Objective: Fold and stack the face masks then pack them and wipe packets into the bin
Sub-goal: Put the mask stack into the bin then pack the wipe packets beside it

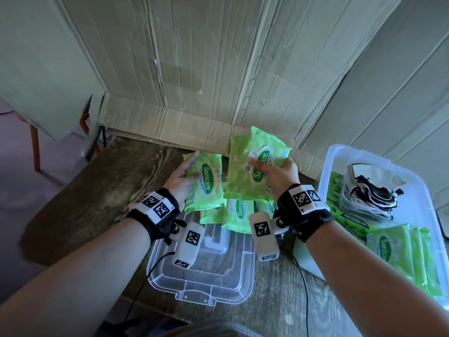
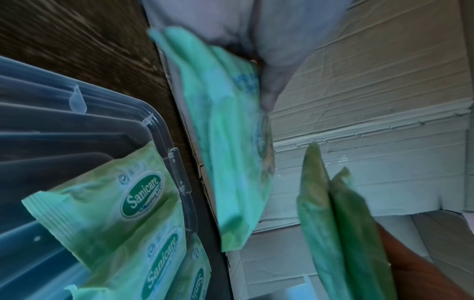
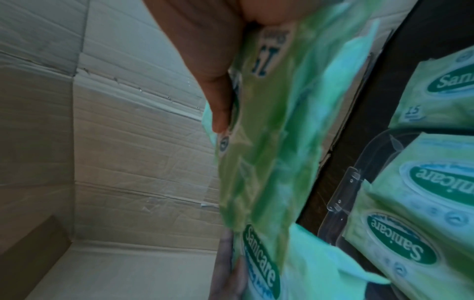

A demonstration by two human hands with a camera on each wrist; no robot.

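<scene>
Here my left hand (image 1: 181, 177) grips one green wipe packet (image 1: 205, 182), thumb across its front and fingers behind, lifted above the wooden table (image 1: 97, 190). My right hand (image 1: 279, 173) holds what the head view shows as a single larger green pack (image 1: 255, 164), thumb pressed on its face. The left wrist view tells more: there the right-hand load (image 2: 341, 233) appears edge-on as two packets side by side. The right wrist view is blurred, yet it shows my thumb (image 3: 220, 101) lying flat on the printed front.

Under both hands, more wipe packets (image 1: 237, 214) lie on a clear plastic lid (image 1: 201, 271) resting on the table; the wrist views show three of them, while the head view hides part of them behind my wrists.

Only the head view shows the bin (image 1: 379, 159) at my right: the folded face masks (image 1: 371, 193) sit stacked inside it, with upright wipe packets (image 1: 401, 254) in its near end. Flattened cardboard (image 1: 218, 69) stands behind everything.
</scene>
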